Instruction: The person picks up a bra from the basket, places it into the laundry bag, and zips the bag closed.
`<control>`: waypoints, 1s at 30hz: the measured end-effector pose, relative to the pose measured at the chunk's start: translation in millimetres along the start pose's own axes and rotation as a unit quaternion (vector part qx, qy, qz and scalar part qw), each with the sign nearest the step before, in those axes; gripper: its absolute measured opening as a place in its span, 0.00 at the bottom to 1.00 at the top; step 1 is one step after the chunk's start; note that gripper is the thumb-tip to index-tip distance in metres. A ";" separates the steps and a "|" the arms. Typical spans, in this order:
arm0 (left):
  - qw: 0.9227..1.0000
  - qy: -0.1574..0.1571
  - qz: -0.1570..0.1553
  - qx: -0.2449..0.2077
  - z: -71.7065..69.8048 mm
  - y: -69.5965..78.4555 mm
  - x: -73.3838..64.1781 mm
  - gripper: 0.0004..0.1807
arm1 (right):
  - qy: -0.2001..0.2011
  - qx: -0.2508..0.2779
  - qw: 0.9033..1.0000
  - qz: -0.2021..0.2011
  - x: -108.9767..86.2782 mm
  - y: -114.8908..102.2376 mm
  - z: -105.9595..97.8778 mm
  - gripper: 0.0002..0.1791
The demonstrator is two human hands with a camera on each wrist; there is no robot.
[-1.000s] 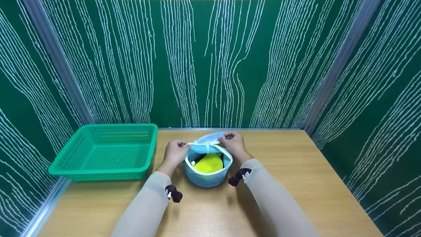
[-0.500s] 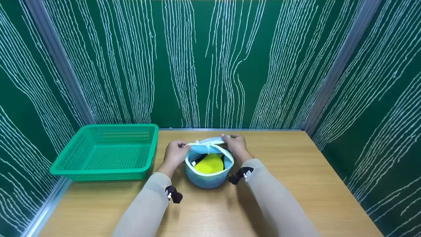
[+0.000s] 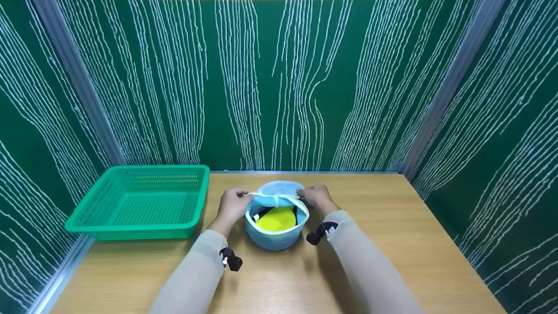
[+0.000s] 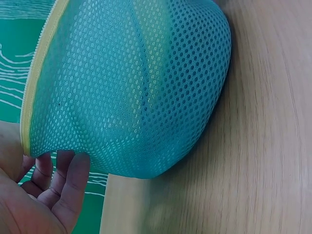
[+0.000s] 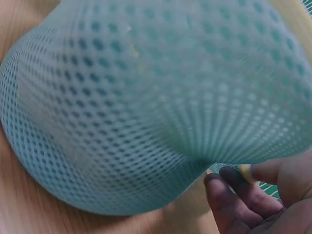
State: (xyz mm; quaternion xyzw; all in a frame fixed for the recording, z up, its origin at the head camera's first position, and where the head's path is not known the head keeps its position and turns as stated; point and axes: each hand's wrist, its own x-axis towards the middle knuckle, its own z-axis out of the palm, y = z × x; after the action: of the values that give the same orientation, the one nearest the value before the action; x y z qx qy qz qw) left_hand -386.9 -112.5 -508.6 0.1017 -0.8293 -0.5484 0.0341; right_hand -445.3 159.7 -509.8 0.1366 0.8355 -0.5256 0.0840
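A light blue mesh laundry bag (image 3: 274, 241) with pale yellow zipper trim stands on the table, its mouth open. Inside show a bright yellow round piece (image 3: 277, 219) and something dark with a white end (image 3: 257, 216). My left hand (image 3: 233, 205) pinches the trim at the left end of the opening; in the left wrist view its fingers (image 4: 73, 185) curl at the bag's corner. At the other end, my right hand (image 3: 317, 197) pinches the yellow trim (image 5: 246, 173) between thumb and finger. The bag's top flap (image 3: 281, 188) rises behind the opening.
A green perforated plastic basket (image 3: 130, 233) sits to the left on the wooden table (image 3: 383, 244). Green panels (image 3: 301, 87) with white wavy lines enclose the table at the back and sides. Wrist cameras (image 3: 231, 259) are strapped over both sleeves.
My right hand has moved slightly down and to the right along the trim. The flap folded down and now shows rounded again behind the opening. My left hand has stayed nearly in place.
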 end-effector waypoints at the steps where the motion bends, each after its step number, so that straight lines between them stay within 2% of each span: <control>1: 1.000 0.001 0.002 -0.001 0.1 -0.4 0.3 0.11 | -0.003 0.005 1.000 0.000 0.0 -1.0 -0.1 0.11; 4: 1.000 0.003 0.005 -0.004 0.4 -1.1 0.2 0.10 | -0.012 0.036 0.999 0.004 0.0 -5.2 -0.2 0.10; 7: 1.000 0.008 0.012 -0.009 0.1 -0.9 -2.1 0.10 | -0.024 0.089 0.996 0.006 -2.0 -10.0 -1.2 0.15; 10: 0.999 0.015 0.024 -0.014 -0.6 -0.4 -5.2 0.10 | -0.037 0.147 0.988 -0.011 -5.3 -13.5 -3.1 0.20; 13: 0.999 0.018 0.039 -0.020 -1.1 0.5 -7.7 0.11 | -0.040 0.186 0.981 -0.043 -8.7 -16.1 -5.4 0.21; 21: 0.999 0.018 0.026 -0.029 -3.2 2.0 -10.7 0.13 | -0.034 0.220 0.966 -0.134 -12.7 -22.4 -11.6 0.17; 30: 0.999 0.019 0.025 -0.036 -4.6 2.0 -8.5 0.14 | -0.043 0.205 0.957 -0.200 -21.9 -23.6 -21.2 0.11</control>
State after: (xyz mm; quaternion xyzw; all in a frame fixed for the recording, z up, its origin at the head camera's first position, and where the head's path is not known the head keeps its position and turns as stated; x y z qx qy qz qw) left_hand -378.1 -114.1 -504.5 0.0895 -0.8107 -0.5747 0.0669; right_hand -431.9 166.0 -474.2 -0.0412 0.7158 -0.6969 -0.0168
